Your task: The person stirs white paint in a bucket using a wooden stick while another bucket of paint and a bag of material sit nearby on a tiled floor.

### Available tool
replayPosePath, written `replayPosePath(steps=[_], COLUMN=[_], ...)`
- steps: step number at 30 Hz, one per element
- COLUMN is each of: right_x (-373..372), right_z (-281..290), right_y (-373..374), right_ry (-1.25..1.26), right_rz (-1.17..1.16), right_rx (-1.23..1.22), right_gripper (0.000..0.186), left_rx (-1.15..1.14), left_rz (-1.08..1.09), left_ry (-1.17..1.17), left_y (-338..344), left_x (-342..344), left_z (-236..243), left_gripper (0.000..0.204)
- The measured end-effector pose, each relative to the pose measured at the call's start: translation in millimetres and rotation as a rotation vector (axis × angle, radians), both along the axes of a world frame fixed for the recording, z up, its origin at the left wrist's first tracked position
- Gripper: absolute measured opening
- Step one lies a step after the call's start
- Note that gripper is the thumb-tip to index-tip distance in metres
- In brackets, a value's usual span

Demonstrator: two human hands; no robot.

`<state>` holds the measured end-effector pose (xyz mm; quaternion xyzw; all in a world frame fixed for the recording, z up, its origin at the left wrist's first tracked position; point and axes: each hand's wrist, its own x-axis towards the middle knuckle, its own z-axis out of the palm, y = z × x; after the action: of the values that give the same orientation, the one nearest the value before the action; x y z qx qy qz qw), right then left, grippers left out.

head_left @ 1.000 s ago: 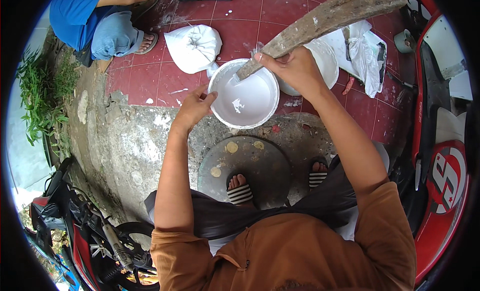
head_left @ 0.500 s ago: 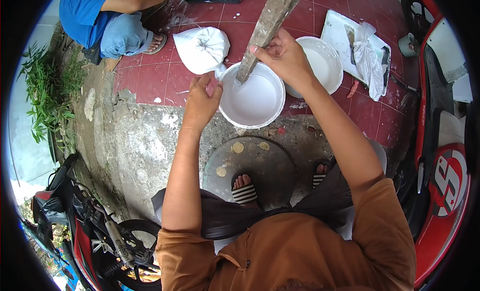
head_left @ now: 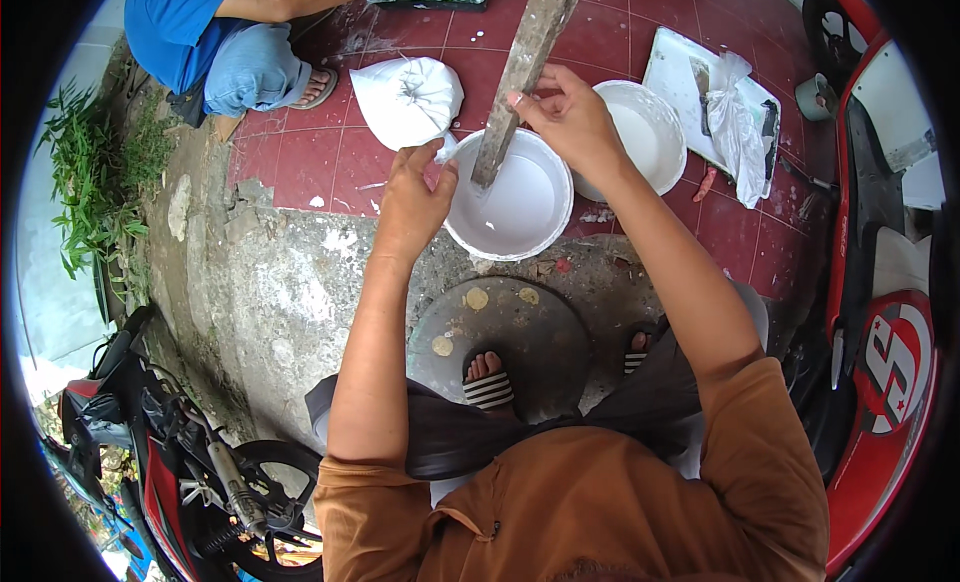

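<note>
Right hand [head_left: 582, 124] grasps weathered brown wooden plank [head_left: 522, 64], its end inside round white bucket [head_left: 555, 233]. Left hand [head_left: 412, 200]: fingers parted beside rim; contact unclear.

Leafy green plants [head_left: 85, 187] and a dark motorcycle [head_left: 225, 472] stand left, a red scooter [head_left: 875, 402] right.

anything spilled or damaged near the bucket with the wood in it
Yes: white splotches mark the grey concrete left of the bucket, possibly spills. The near left corner of the red tiling also looks broken, with rough grey showing.
</note>
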<state>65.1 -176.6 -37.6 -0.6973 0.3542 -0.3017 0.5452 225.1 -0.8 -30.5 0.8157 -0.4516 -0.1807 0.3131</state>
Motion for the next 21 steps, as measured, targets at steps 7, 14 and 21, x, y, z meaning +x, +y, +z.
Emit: replayPosePath(steps=[7, 14, 21], right_x=[-12, -71, -165], right_z=[4, 30, -9], right_y=[3, -43, -90], right_ry=[0.038, 0.393, 0.989], right_rz=[0.055, -0.234, -0.307], right_rx=[-0.008, -0.414, -0.198], right_gripper=[0.056, 0.048, 0.061], left_rx=[-0.028, -0.085, -0.086], left_rz=[-0.046, 0.038, 0.076], left_ry=[0.046, -0.076, 0.925], left_y=[-12, -23, -23], left_x=[-11, -31, -116], left_z=[5, 28, 48], left_gripper=[0.044, 0.04, 0.034])
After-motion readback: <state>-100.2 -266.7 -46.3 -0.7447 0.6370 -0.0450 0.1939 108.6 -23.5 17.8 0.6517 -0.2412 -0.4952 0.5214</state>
